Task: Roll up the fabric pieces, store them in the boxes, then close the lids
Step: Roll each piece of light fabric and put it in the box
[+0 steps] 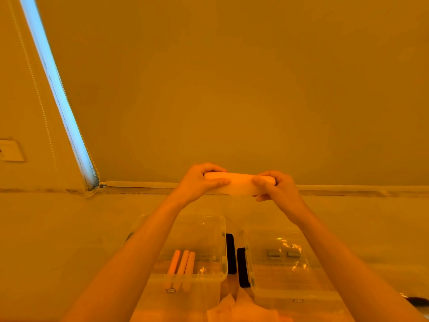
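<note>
A pale fabric piece (pixel 240 182), mostly rolled into a tube, is held in the air above the far side of the table. My left hand (pixel 199 182) grips its left end and my right hand (pixel 276 189) grips its right end, with a loose flap hanging below the roll. Below stand two clear plastic boxes without lids on. The left box (pixel 221 252) holds three rolled fabric pieces (pixel 183 263) side by side. The right box (pixel 251 263) shows no rolls inside. More loose fabric (pixel 236 307) lies at the near edge between the boxes.
Black latches (pixel 231 253) sit on the facing sides of the two boxes. A dark object (pixel 417 300) lies at the right edge. The table meets a plain wall behind, and a bright window strip (pixel 58 94) runs down at the left.
</note>
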Available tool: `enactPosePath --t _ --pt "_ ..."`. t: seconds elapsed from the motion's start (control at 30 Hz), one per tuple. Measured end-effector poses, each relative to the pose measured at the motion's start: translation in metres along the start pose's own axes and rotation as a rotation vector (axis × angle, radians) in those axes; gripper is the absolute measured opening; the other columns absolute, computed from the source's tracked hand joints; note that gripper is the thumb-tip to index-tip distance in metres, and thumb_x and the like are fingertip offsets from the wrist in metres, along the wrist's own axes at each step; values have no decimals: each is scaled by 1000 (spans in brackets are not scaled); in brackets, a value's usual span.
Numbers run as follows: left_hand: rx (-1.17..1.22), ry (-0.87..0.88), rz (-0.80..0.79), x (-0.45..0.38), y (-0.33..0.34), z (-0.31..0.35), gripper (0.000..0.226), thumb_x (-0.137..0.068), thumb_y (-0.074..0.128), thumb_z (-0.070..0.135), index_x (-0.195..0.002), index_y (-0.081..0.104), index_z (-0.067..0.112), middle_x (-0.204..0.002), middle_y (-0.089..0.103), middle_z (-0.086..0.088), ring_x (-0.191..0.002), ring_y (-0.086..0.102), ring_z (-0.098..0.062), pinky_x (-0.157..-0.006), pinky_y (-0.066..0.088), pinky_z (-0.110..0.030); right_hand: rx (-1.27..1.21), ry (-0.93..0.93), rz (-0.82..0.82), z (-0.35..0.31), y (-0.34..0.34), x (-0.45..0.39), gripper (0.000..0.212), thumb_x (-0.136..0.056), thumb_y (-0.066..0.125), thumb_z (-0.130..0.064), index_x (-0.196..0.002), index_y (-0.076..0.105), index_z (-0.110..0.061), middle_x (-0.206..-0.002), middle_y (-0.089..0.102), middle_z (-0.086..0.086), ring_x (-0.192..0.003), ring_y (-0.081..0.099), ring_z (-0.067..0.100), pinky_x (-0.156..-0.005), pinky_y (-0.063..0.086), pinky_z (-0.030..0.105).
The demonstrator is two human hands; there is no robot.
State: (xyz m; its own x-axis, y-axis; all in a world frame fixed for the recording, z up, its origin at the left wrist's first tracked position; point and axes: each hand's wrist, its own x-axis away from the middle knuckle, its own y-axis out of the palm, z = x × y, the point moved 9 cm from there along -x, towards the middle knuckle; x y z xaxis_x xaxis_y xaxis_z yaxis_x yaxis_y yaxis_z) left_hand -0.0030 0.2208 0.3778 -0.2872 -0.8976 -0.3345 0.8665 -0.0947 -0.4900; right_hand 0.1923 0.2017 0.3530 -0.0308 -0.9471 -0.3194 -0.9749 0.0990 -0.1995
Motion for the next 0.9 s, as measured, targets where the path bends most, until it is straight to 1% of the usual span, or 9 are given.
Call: enactPosePath --t 0.1,0.27,0.33,0.43,0.57,0.67,0.73,0.8,0.9 --pt "-46 -2 17 0 -1 -1 21 -83 71 27 -103 67 23 -99 60 14 -89 54 1 -71 43 -16 77 -41 -3 -4 2 1 29 -80 73 -13 -107 63 -11 -95 65 5 -68 68 11 -56 55 19" --pt "-60 -17 0 1 -2 -5 24 -81 73 26 -105 67 25 -101 60 15 -89 54 0 -67 42 -17 76 -30 -90 -4 10 3 27 -89 64 -10 -114 60 -1 -73 68 9 -54 67 8 -52 54 19" --pt "-80 -12 1 0 -3 -5 27 -80 74 24 -106 67 23 -103 60 12 -90 54 -1 -67 42 -16 97 -10 -132 -1 14 5 26 -93 59 -14 -115 59 0 -74 69 10 -57 68 12 -54 55 20" --pt "-77 6 7 -1 -5 -4 28 -77 77 19 -103 67 23 -103 61 10 -94 56 -5 -72 46 -18 53 18 -198 2 21 8 28 -98 50 -23 -118 56 -6 -85 74 7 -68 72 21 -59 57 26" --pt "-69 -15 -6 0 -6 -10 24 -76 78 20 -98 68 20 -93 63 9 -82 57 -2 -66 48 -13 -66 17 -165 -1 24 9 28 -99 47 -22 -127 45 -16 -84 73 14 -68 72 23 -57 57 26" --pt "-38 -14 -14 2 -5 -17 19 -80 75 18 -97 68 13 -83 63 8 -67 57 6 -57 45 -9 -201 27 -103 -4 23 6 22 -98 51 -17 -119 50 -12 -77 73 12 -64 71 22 -56 57 26" --pt "-29 -7 1 2 -6 -22 12 -81 74 20 -92 69 18 -77 62 10 -61 54 8 -56 41 -11 -262 31 -108 -4 26 3 19 -95 55 -13 -113 55 -11 -78 73 11 -68 71 21 -59 57 25" --pt "-20 -12 5 3 -8 -28 9 -82 73 23 -87 68 26 -75 63 11 -61 53 6 -58 39 -13 -288 36 -115 -2 32 0 17 -93 58 -9 -109 57 -11 -76 74 9 -67 71 19 -59 57 24" --pt "-11 -38 -30 5 -7 -40 9 -83 71 21 -90 68 26 -75 66 5 -66 57 -2 -61 41 -19 -264 43 -87 4 37 -5 17 -92 59 -9 -109 58 -8 -75 72 7 -61 69 14 -56 55 21"
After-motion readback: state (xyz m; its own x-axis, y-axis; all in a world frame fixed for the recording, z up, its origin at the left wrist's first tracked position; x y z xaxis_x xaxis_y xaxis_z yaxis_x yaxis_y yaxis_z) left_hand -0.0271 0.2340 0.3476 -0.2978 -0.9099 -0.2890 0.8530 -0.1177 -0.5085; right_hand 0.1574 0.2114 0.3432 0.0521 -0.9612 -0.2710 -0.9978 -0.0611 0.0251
